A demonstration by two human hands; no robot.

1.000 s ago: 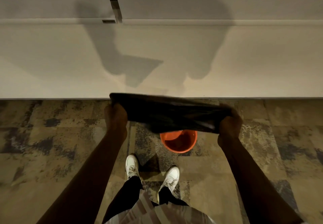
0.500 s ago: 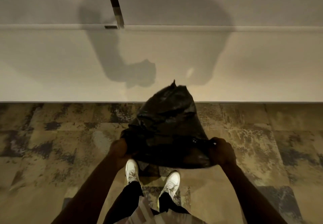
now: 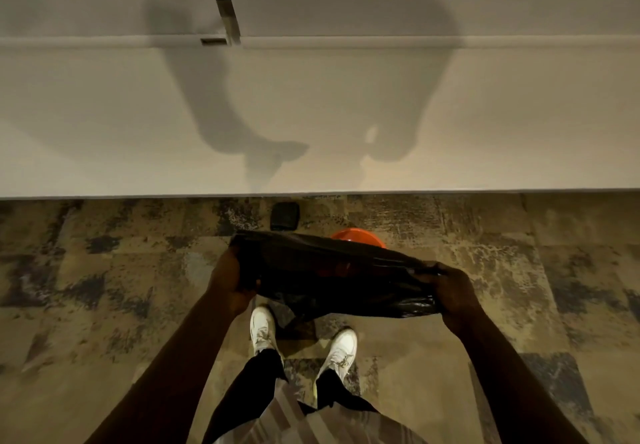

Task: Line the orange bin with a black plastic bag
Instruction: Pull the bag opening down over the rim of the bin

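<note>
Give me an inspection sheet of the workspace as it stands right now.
Surface: patterned carpet floor; the bin stands on it.
Job's things: orange bin, partly hidden behind the black plastic bag, which is held stretched out and not yet in the bin.
Clutter: small dark object on the floor by the wall; cannot tell what it is.
Grippers: left hand and right hand each grip one end of the bag, fingers curled.
Cables: nothing seen.
Surroundings: pale wall carrying the person's shadow; white shoes near the bin.

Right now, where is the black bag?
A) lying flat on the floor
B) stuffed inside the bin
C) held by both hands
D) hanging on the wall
C: the left hand and right hand each grip an end of the bag, stretched between them in front of the bin.
</note>
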